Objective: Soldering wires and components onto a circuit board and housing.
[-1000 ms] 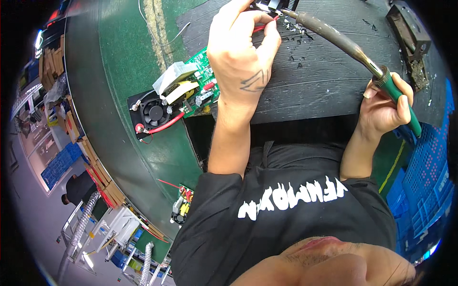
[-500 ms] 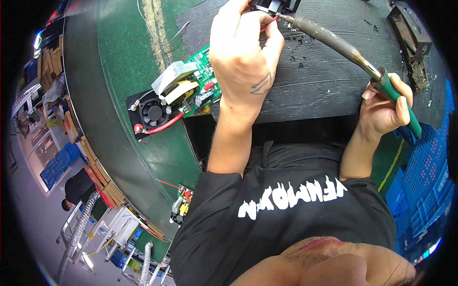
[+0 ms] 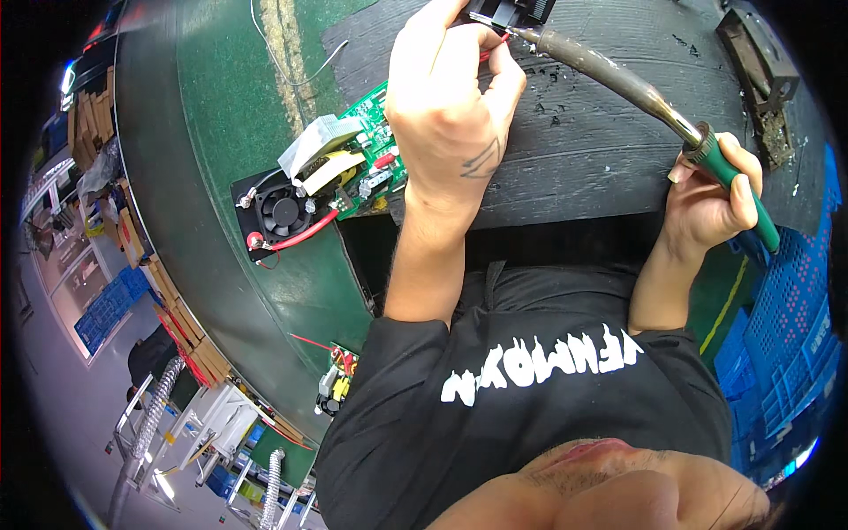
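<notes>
My right hand [image 3: 707, 201] is closed round the green handle of a soldering iron [image 3: 623, 81], whose long metal barrel points up and left. Its tip meets the end of a thin red wire [image 3: 505, 39] at the edge of a black finned part [image 3: 530, 11], which the top of the picture cuts off. Thumb and fingers of my left hand [image 3: 446, 115] pinch the red wire beside that tip; the fingers partly hide the part. Next to my left wrist lies a green circuit board [image 3: 378, 115] with a small black fan [image 3: 284, 212] and a thicker red lead.
Dark, scarred board [image 3: 583, 190] covers the bench under my hands. A metal holder [image 3: 761, 66] stands at the far right. Grey wire [image 3: 300, 82] lies at the upper left. Another small circuit board [image 3: 336, 380] sits near my left sleeve. Blue perforated crates [image 3: 786, 327] stand at right.
Both hands and the iron have barely moved; the tip stays at the red wire's end. At far left, a person in the background has bent lower.
</notes>
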`<state>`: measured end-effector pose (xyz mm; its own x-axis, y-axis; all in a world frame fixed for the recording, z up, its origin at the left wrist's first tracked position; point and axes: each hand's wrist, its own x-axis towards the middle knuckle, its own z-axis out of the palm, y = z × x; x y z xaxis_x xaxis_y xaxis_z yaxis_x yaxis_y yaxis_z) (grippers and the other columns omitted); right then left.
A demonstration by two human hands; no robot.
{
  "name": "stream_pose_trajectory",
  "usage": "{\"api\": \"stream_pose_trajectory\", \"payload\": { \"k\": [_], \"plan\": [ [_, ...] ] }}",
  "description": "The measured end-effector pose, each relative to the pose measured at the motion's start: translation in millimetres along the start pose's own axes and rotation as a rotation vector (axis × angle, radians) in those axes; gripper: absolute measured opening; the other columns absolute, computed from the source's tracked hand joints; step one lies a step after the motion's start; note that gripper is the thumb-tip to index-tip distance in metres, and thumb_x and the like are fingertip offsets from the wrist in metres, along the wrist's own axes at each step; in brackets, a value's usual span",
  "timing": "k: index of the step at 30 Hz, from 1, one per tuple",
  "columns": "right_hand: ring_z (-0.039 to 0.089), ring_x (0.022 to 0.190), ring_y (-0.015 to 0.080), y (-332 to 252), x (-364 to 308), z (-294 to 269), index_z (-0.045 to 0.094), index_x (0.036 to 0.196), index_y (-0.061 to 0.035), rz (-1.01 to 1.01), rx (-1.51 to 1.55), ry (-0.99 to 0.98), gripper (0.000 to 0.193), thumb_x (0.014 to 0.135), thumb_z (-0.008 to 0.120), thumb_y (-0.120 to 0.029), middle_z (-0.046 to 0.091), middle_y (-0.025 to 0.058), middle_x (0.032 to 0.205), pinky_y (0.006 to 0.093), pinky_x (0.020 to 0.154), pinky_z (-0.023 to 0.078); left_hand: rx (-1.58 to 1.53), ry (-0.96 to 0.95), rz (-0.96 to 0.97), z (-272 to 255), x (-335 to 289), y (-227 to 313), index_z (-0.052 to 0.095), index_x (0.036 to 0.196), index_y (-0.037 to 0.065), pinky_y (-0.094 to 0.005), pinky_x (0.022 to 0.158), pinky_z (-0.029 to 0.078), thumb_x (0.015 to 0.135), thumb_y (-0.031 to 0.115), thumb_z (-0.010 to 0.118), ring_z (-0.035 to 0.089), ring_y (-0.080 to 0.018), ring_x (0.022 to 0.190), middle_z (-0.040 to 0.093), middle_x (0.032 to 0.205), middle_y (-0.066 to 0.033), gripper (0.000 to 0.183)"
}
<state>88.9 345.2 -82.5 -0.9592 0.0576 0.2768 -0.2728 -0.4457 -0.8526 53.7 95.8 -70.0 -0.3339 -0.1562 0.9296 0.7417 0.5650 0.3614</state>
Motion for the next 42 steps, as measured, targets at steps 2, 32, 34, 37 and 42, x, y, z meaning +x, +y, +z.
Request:
{"api": "stream_pose_trajectory", "payload": {
  "k": [2, 32, 34, 37, 42],
  "plan": [
    [0.056, 0.053, 0.0245, -0.4, 0.0, -0.6, 0.061, 0.103, 0.0035, 0.008, -0.005, 0.006, 0.042, 0.082, 0.047, -0.03, 0.062, 0.0227, 0.083, 0.0298, 0.046, 0.046, 0.0, -0.018, -0.013, 0.8, 7.3, 3.8, 0.062, 0.083, -0.002, -0.0315, 0.066, 0.054, 0.068, -0.006, 0.068, 0.065, -0.0285, 0.077, 0.063, 0.104, -0.0229, 0.017],
    [0.058, 0.054, 0.0245, 2.4, -5.1, 0.2, 0.061, 0.102, 0.0055, 0.014, 0.03, 0.103, 0.041, 0.083, 0.046, -0.028, 0.062, 0.02, 0.085, 0.0299, 0.047, 0.048, 0.47, -0.474, -0.329, -15.5, 32.1, 46.8, 0.062, 0.083, -0.002, -0.0309, 0.069, 0.054, 0.068, -0.007, 0.068, 0.065, -0.0272, 0.079, 0.062, 0.108, -0.0214, 0.016],
    [0.059, 0.056, 0.0246, 3.0, -5.3, -2.3, 0.062, 0.104, 0.0034, 0.017, 0.035, 0.09, 0.042, 0.083, 0.047, -0.03, 0.065, 0.021, 0.088, 0.029, 0.047, 0.047, 0.465, -0.479, -0.343, -15.2, 32.0, 47.5, 0.063, 0.084, -0.002, -0.0309, 0.068, 0.054, 0.068, -0.006, 0.068, 0.065, -0.0271, 0.079, 0.062, 0.108, -0.0209, 0.017],
    [0.059, 0.057, 0.0246, 3.5, -5.8, -2.6, 0.062, 0.104, 0.0034, 0.018, 0.04, 0.091, 0.042, 0.083, 0.047, -0.03, 0.065, 0.0209, 0.088, 0.029, 0.047, 0.047, 0.463, -0.482, -0.347, -15.3, 31.2, 46.7, 0.063, 0.085, -0.001, -0.0309, 0.068, 0.055, 0.069, -0.006, 0.068, 0.065, -0.0269, 0.079, 0.062, 0.109, -0.0201, 0.017],
    [0.059, 0.056, 0.0242, -3.8, -4.5, -2.1, 0.062, 0.104, 0.0035, 0.016, 0.015, 0.106, 0.043, 0.083, 0.046, -0.031, 0.065, 0.0209, 0.088, 0.0288, 0.046, 0.047, 0.017, -0.06, -0.058, 1.7, 1.1, 5.8, 0.064, 0.085, -0.001, -0.0311, 0.069, 0.055, 0.069, -0.006, 0.068, 0.065, -0.0269, 0.079, 0.062, 0.109, -0.0201, 0.018]
  ]
}}
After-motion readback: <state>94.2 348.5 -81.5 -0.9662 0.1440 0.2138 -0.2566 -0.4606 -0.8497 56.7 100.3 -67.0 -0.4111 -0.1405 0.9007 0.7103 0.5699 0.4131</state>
